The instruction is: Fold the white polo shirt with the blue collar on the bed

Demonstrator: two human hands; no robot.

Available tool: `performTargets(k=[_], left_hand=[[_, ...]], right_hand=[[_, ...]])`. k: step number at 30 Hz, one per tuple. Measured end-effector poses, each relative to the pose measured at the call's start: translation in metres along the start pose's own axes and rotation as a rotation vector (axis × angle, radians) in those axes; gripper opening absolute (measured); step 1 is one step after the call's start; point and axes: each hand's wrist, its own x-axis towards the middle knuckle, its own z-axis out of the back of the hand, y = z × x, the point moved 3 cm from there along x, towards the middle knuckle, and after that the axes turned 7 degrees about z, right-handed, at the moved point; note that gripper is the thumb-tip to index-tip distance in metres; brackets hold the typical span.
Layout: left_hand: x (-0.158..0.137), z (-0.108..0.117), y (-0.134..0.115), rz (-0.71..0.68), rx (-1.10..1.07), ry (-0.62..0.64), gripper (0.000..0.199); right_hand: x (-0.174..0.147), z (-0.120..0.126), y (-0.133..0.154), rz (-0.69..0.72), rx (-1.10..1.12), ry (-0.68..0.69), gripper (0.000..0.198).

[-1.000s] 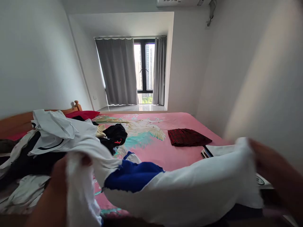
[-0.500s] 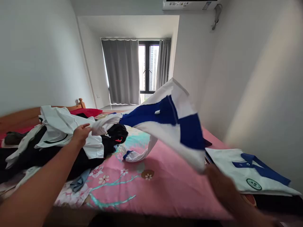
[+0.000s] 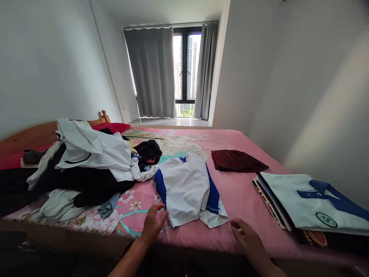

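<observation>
A white shirt with blue side panels [image 3: 187,192] lies on the pink bed cover, its hem toward me and its upper part toward the window. One white sleeve stretches left to the heap of clothes. My left hand [image 3: 155,225] is just off the hem's left corner, thumb and fingers apart, holding nothing. On the other side, my right hand [image 3: 245,234] is close beside the hem's right corner, fingers loosely curved and nothing seen in them.
A rumpled heap of white and black clothes [image 3: 95,150] covers the bed's left side. At right is a folded stack topped by a white polo shirt with a blue collar [image 3: 305,200]. Behind it lies a folded dark red plaid garment [image 3: 238,161]. The bed cover [image 3: 230,192] is pink.
The shirt, held stretched in the air by both hands before, now lies on the bed. Both hands have let go and moved toward each other near its hem. The view has tilted down.
</observation>
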Motion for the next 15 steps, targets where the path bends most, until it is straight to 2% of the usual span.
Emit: performTargets(k=[2, 3, 5, 8, 11, 13, 15], left_hand=[[-0.017, -0.033, -0.009, -0.113, 0.133, 0.187, 0.042], [-0.021, -0.043, -0.009, -0.122, 0.184, 0.235, 0.044], [-0.022, -0.052, -0.004, -0.079, 0.201, 0.246, 0.036], [-0.008, -0.045, 0.013, 0.099, -0.005, 0.204, 0.029], [0.008, -0.031, 0.021, 0.317, -0.272, 0.172, 0.031], [0.015, -0.017, 0.017, 0.389, -0.402, 0.076, 0.032], [0.018, 0.005, 0.007, 0.387, -0.433, -0.086, 0.033]], right_hand=[[0.022, -0.015, 0.002, 0.078, -0.050, -0.075, 0.040], [0.031, -0.023, 0.002, 0.083, -0.095, -0.096, 0.044], [0.041, -0.036, 0.000, 0.033, -0.192, -0.133, 0.052], [0.047, -0.044, -0.001, -0.049, -0.241, -0.190, 0.039], [0.051, -0.037, -0.006, -0.086, -0.082, -0.225, 0.030], [0.053, -0.024, -0.015, -0.152, 0.030, -0.292, 0.033], [0.050, -0.004, -0.030, -0.221, 0.077, -0.400, 0.040]])
